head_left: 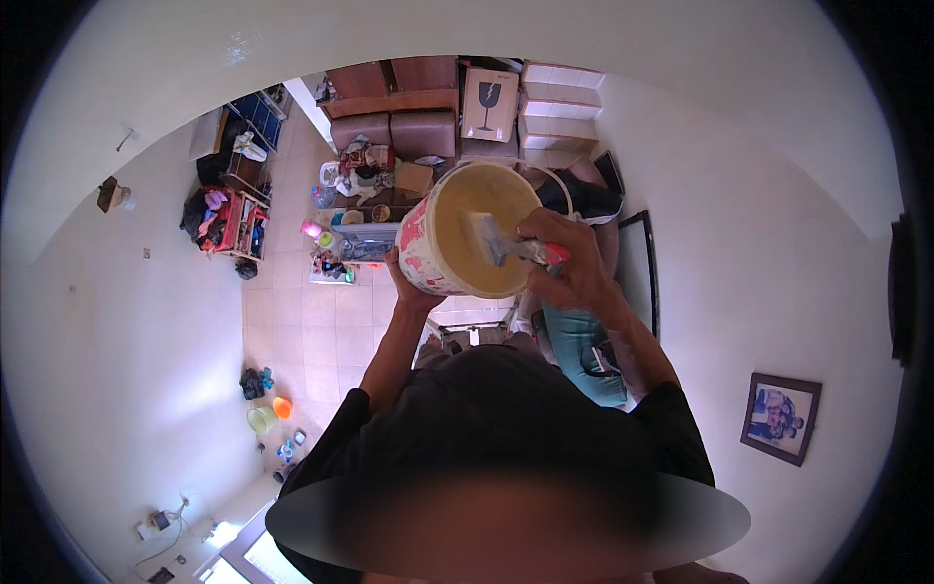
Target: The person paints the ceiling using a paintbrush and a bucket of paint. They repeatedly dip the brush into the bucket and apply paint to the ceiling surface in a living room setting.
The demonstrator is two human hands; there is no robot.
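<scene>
A white plastic bucket with red markings is tilted in front of me, its wire handle swung out toward the far right. Cream-coloured paint coats the inside. My left hand holds the bucket low on its left side, the fingers partly hidden behind it. In my right hand, closed over the bucket's right rim, is a paintbrush with a red handle and a grey, paint-smeared head. The brush head points left into the bucket's mouth; whether it touches the paint I cannot tell.
Far below are a brown sofa piled with cloths, a cardboard box and a red rack. Someone in green trousers is down at the right. A framed picture hangs on the right wall; the ceiling curves close above.
</scene>
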